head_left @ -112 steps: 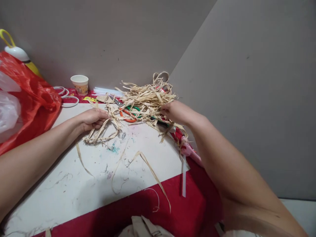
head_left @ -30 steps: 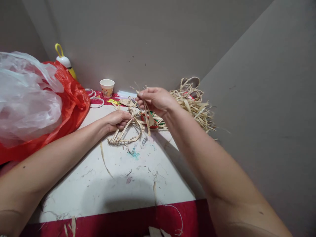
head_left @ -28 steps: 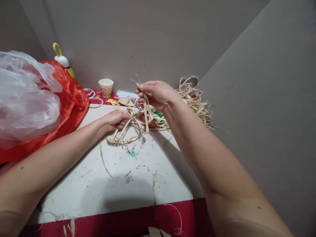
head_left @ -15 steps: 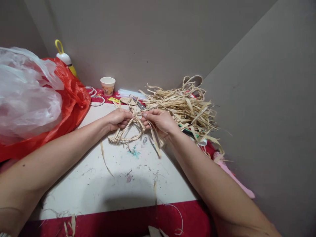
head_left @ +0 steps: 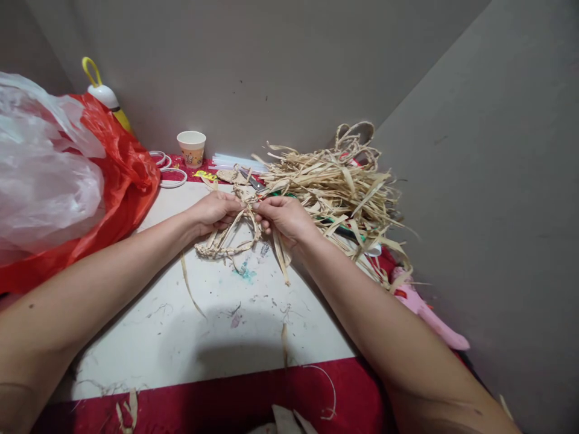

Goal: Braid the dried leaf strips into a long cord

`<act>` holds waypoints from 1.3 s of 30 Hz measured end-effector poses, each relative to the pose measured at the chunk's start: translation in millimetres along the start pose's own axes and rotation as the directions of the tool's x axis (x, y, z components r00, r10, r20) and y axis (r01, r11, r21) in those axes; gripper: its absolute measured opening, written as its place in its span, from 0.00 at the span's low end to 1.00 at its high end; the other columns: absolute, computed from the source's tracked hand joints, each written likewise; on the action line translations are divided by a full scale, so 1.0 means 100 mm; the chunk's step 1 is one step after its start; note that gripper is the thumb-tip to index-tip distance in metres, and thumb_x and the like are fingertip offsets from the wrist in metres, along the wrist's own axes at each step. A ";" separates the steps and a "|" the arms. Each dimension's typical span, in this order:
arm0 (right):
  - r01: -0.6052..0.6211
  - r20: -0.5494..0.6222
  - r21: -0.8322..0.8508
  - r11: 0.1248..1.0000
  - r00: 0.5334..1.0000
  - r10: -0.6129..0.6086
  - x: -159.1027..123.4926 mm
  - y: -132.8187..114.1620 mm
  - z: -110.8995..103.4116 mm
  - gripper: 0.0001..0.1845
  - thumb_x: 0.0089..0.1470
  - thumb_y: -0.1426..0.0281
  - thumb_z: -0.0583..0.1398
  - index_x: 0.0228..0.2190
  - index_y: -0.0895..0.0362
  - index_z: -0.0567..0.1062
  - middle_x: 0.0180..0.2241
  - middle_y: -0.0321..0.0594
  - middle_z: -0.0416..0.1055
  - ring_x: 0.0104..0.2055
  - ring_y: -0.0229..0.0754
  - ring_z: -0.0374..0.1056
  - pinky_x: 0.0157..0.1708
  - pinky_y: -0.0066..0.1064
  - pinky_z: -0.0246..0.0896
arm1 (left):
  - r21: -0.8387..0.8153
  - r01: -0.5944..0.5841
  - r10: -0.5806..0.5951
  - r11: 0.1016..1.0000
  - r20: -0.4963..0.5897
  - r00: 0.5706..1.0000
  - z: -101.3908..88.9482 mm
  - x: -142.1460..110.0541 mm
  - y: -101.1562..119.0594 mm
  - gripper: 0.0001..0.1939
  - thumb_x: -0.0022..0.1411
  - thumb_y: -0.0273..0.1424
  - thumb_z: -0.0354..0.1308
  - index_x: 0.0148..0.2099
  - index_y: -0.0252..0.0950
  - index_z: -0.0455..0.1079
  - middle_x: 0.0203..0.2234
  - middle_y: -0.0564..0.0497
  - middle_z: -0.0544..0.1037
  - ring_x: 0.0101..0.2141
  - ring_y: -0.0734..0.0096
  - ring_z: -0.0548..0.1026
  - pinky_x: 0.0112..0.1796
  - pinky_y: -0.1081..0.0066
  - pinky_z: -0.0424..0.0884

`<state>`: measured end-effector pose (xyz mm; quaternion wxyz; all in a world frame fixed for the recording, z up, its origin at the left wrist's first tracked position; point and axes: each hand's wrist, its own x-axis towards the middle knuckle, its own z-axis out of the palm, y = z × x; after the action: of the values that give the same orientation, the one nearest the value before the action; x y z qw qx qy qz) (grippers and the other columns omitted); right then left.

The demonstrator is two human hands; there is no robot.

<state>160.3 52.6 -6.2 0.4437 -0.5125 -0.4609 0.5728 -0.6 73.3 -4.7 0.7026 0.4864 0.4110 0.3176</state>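
Over the far half of the white board, my left hand (head_left: pixel 216 212) and my right hand (head_left: pixel 284 216) pinch a woven piece of dried straw (head_left: pixel 235 249) between them. Its braided cord curves in a loop below my fingers. Both hands are closed, with their fingertips nearly meeting at the knotted upper part. Loose straw strips (head_left: pixel 281 259) hang down beneath my right hand. Exactly which strand each fingertip grips is too small to make out. Scissors (head_left: pixel 251 179) lie just behind the work, partly covered by straw.
A heap of dried straw (head_left: pixel 335 187) fills the back right. Red and white plastic bags (head_left: pixel 122 175) bulge at the left. A paper cup (head_left: pixel 192 149), white rings (head_left: pixel 174 178) and clear sticks (head_left: pixel 235 163) stand along the wall. Something pink (head_left: pixel 434 319) lies at the right edge.
My right hand has moved in toward the left, its fingertips now at the knot. The green scissor handle shows more behind it. The whole view has shifted slightly.
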 end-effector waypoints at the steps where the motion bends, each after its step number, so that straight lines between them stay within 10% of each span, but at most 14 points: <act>1: 0.024 0.001 -0.024 0.999 1.000 -0.024 0.00 0.01 0.00 0.10 0.42 0.72 0.65 0.18 0.61 0.69 0.15 0.33 0.66 0.13 0.28 0.54 0.10 0.20 0.49 | 0.000 -0.004 0.004 1.000 -0.002 1.000 0.00 0.00 0.00 0.15 0.51 0.26 0.60 0.19 0.34 0.57 0.09 0.62 0.51 0.11 0.88 0.46 0.14 0.78 0.37; 33: 0.130 -0.054 -0.248 0.960 0.988 -0.148 0.04 0.00 0.05 0.08 0.34 0.72 0.64 0.22 0.60 0.70 0.20 0.31 0.65 0.22 0.30 0.57 0.23 0.23 0.53 | 0.115 -0.023 0.034 0.993 -0.089 0.995 0.07 -0.04 0.00 0.12 0.53 0.27 0.61 0.21 0.33 0.62 0.08 0.62 0.54 0.10 0.87 0.49 0.14 0.78 0.41; 39: 0.114 0.151 -0.470 0.875 0.987 -0.048 0.06 -0.14 0.01 0.03 0.44 0.74 0.58 0.25 0.60 0.74 0.21 0.32 0.67 0.23 0.32 0.59 0.25 0.24 0.53 | 0.158 -0.058 0.071 0.986 -0.074 0.995 0.04 -0.02 -0.02 0.13 0.53 0.28 0.61 0.21 0.33 0.61 0.09 0.61 0.55 0.10 0.87 0.51 0.14 0.78 0.42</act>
<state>159.0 60.8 6.3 0.2952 -0.5465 -0.6377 0.4555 2.2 69.2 -5.5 0.6348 0.5400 0.4461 0.3261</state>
